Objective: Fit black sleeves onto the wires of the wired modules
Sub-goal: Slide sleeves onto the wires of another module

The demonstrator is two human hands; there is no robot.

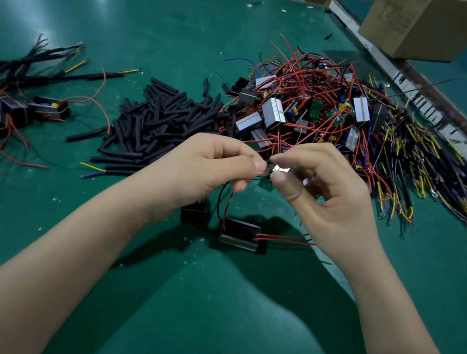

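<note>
Both hands meet above the green table mat, near its front edge. Left hand has its fingers curled, thumb and forefinger pinching thin red and black wires that drop to a small black box-shaped module with a silver edge lying on the mat below. Right hand pinches thumb to forefinger right against the left fingertips, other fingers loosely curled; what exactly sits in that pinch is too small to tell, something shiny shows behind it. A second small black block lies just left of the module. Loose pile of short black tube sleeves sits beyond the left hand. Tangled heap of silver-faced modules with red, yellow and blue wires beyond the right hand. Sleeved black modules at far left. Brown cardboard box top right.
</note>
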